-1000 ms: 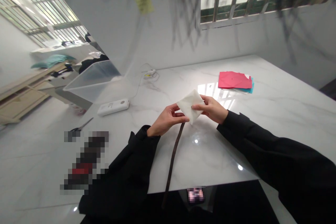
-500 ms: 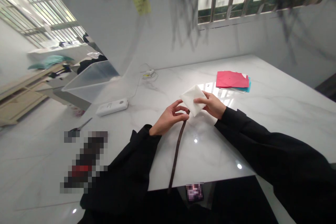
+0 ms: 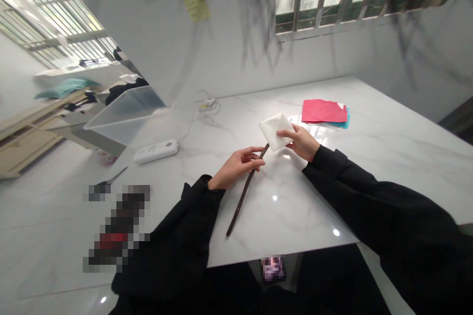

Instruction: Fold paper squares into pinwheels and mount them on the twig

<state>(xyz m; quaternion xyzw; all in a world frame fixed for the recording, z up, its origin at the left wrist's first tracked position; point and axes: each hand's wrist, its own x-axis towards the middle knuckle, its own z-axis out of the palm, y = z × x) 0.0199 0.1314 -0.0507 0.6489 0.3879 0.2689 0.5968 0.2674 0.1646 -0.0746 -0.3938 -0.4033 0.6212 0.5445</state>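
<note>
Fingers [image 3: 254, 157] of the left hand [image 3: 238, 167] pinch the upper part of a thin dark brown strap [image 3: 244, 192], which slants down across the white marble surface [image 3: 388, 157] with its lower end lying near the front edge; the right hand [image 3: 302, 141] holds a folded white cloth [image 3: 275, 130] between thumb and fingers, lifted just above the strap's top end, where cloth and strap seem to meet; behind it lies a stack of pink and teal paper sheets [image 3: 324, 112]; to the left sit a white power bank [image 3: 155, 151] and a clear plastic bin [image 3: 125, 113]
</note>
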